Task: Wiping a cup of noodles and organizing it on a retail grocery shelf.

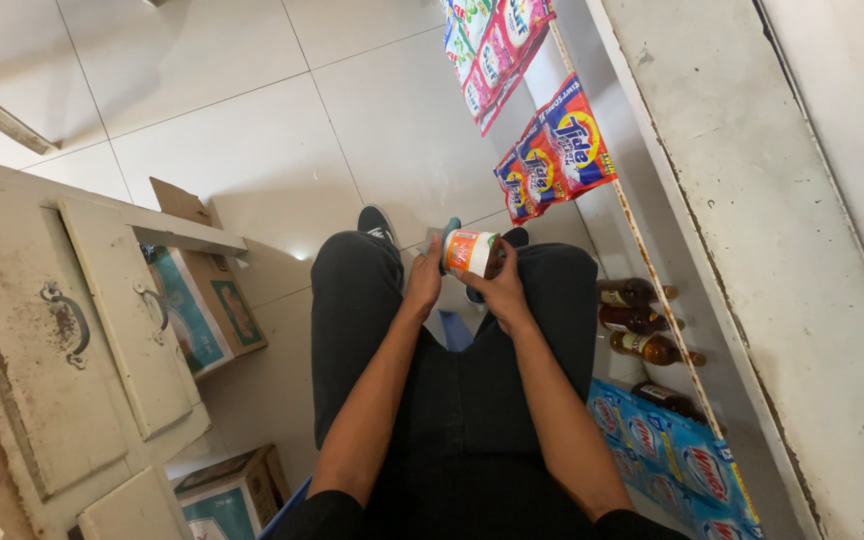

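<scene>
My left hand [424,282] and right hand [500,290] both have fingers wrapped round the jar [469,252], held over my knees; beyond it bottles [642,320] lie by the shelf [712,200], jar not yet put down

A pale tiled floor [252,120] fills the upper left. At the left stands a worn cream cabinet [42,380] with two metal handles [67,325] on its doors. Just beside it sits an open cardboard box [207,295], with a second box [232,495] lower down. Strips of red and blue sachets [557,150] hang along a white shelf edge [712,250] at the right. Below them, brown glass bottles [642,320] lie near blue packets [672,460].
</scene>
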